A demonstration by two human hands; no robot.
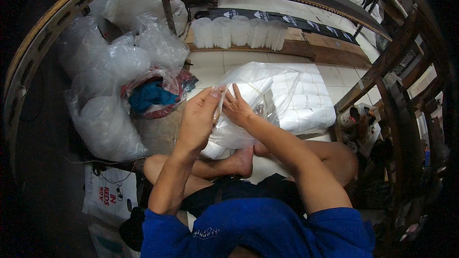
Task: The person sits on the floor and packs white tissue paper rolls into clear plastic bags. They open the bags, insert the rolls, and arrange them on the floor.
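Observation:
My left hand (198, 119) is closed on the gathered edge of a large clear plastic bag (244, 71), thumb uppermost. Fingers stretched and slightly apart, my right hand (237, 111) lies against the white bundles near that same edge; whether it is inside the plastic or on top is hard to tell. The bag spreads over white folded bundles (248, 88) in front of me. On its right side, rows of white rolled or folded bundles (301, 95) sit packed together with thin bands around them. Some white material also shows low, beside my foot.
Filled clear plastic bags (110, 57) pile up at the left, near a red-rimmed bag with blue cloth (152, 96). Several upright translucent bundles (239, 32) line a wooden board (330, 53) ahead. A metal shelf frame (48, 33) arches left; dark wooden posts (382, 76) stand right.

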